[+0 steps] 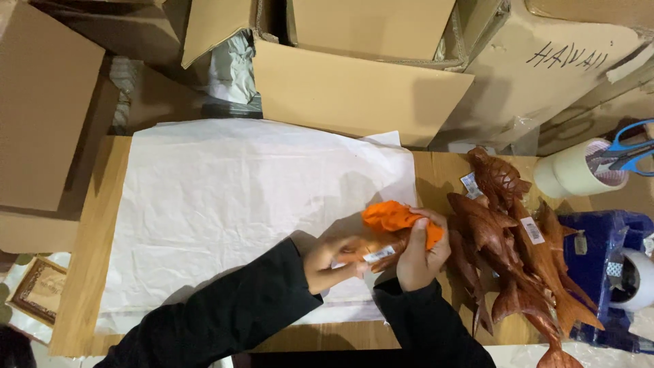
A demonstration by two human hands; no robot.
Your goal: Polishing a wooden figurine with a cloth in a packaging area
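My left hand (325,260) grips a small brown wooden fish carving (381,253) with a white sticker, at the right edge of a white sheet of wrapping paper (231,197). An orange cloth (394,217) is held in my right hand (421,251) and pressed against the carving's upper side. Both arms wear black sleeves. A pile of several larger carved wooden fish (511,238) lies just right of my hands.
The paper lies on a wooden board (88,266). Open cardboard boxes (354,88) stand behind it. A tape roll (572,170) with blue-handled scissors (630,146) sits at the far right, above a blue tape dispenser (606,252). A framed picture (37,289) lies lower left.
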